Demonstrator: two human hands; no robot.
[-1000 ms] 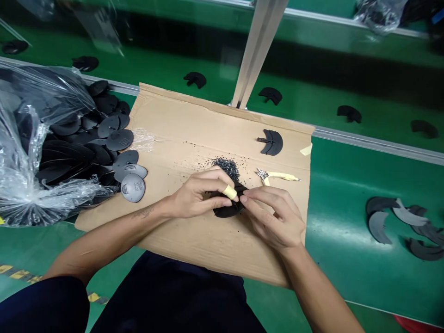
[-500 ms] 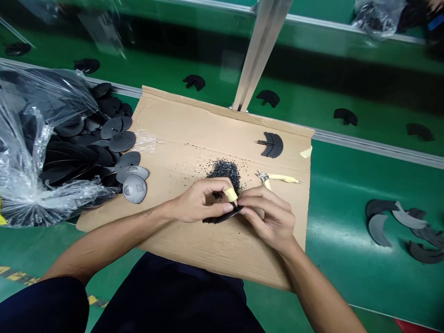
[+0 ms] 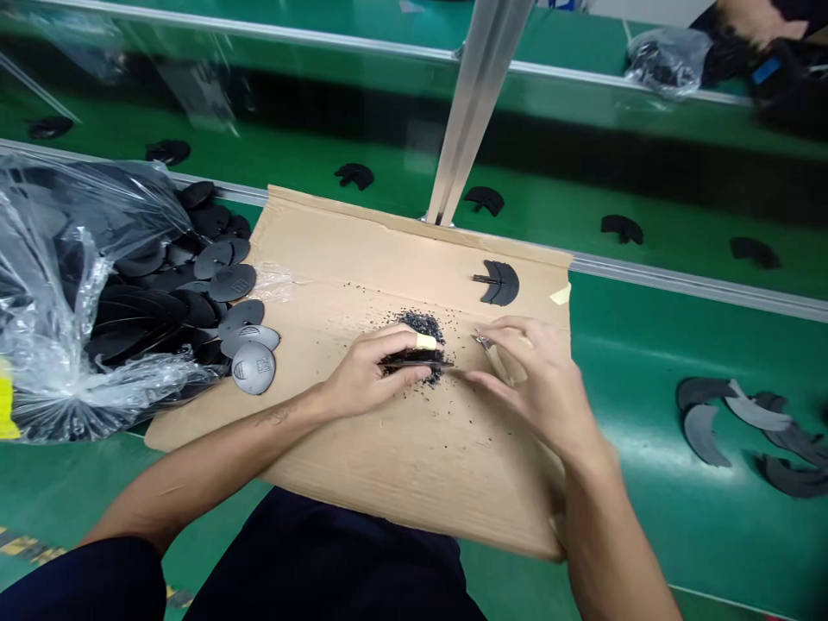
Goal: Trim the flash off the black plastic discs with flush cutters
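Observation:
My left hand point(image 3: 368, 375) is closed round a thin black plastic disc point(image 3: 414, 365), held nearly edge-on over a heap of black shavings point(image 3: 423, 328) on a cardboard sheet point(image 3: 362, 457). A yellow cot covers the left index fingertip. My right hand point(image 3: 540, 384) lies just right of the disc with its fingers spread, covering most of the small cutting pliers point(image 3: 482, 338); it grips nothing that I can see. A trimmed black half-disc point(image 3: 498, 283) lies further back on the cardboard.
A clear plastic bag point(image 3: 58, 293) spilling several black and grey discs point(image 3: 254, 368) lies at left. Black parts ride a green conveyor belt point(image 3: 582, 194) behind a slanted metal post point(image 3: 475, 95). Curved grey offcuts point(image 3: 743, 418) lie at right. Another person's hand point(image 3: 754, 17) shows top right.
My right hand let go of the disc and moved right over the pliers. The left hand tilted the disc flat and carried it back above the shavings.

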